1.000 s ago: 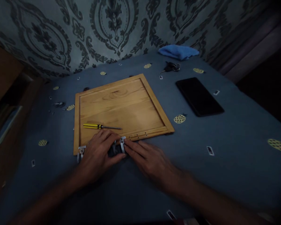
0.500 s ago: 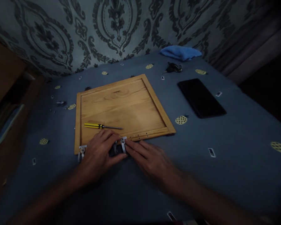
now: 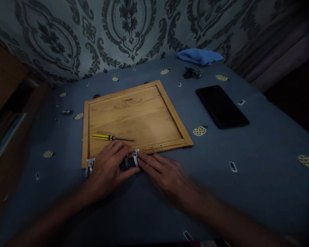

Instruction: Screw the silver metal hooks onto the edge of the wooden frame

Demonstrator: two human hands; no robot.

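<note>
A: What's laid out?
B: Blue pineapple-print cloth [image 3: 237, 199], spread below and around the left hand [image 3: 109, 166] and right hand [image 3: 167, 173]. Framed wooden panel [image 3: 134, 113] lies flat on it, ahead of the hands, near edge at the fingers.
A: Next down?
B: Black tablet [image 3: 222, 107] (could be a big phone), flat, ahead and right of the right hand. Bunched blue towel [image 3: 199, 57] farther out, same side.
A: Hands?
B: Left is curled, thumb and fingers narrow around a dark fitting [image 3: 124, 165] at the panel's near edge. Right has fingers straight and together, tips at the silver bracket [image 3: 135, 157] on the fitting's right end; can't tell if it's pinching (thumb hidden).
A: Smaller stuff?
B: Yellow-handled screwdriver [image 3: 103, 137] on the panel, just beyond the left hand, shaft pointing right. Key bunch [image 3: 192, 73] far ahead of the right hand, short of the towel. Second bracket [image 3: 90, 164] at the panel's near edge, just left of the left hand.
A: Smallest?
B: Dark holes [image 3: 152, 151] in the panel's near rail, just past the right fingertips.
</note>
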